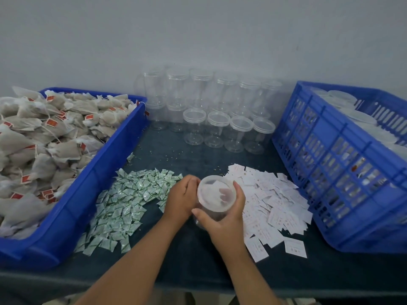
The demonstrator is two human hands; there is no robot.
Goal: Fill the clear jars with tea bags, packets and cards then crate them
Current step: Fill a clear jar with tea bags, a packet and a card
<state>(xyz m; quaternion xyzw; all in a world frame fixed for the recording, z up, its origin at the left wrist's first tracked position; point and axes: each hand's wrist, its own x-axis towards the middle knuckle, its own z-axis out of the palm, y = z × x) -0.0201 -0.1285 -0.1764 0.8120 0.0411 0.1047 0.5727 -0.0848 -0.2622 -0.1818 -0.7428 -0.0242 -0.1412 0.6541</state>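
Observation:
A clear jar (214, 193) with a lid on top stands near the table's front middle; a white card and dark contents show through the lid. My right hand (224, 219) grips the jar's body from the front and right. My left hand (181, 198) holds its left side, fingers curled against the lid's rim. Green-and-white packets (127, 201) lie in a heap left of the jar. White cards (273, 201) are heaped to its right. Tea bags (44, 137) with red tags fill the blue tray (105, 166) at left.
Several empty clear jars (218, 111) stand stacked in rows against the back wall. A blue slatted crate (343, 172) at right holds lidded jars. Crumbs lie scattered on the dark tabletop (176, 155) between the heaps and the jars.

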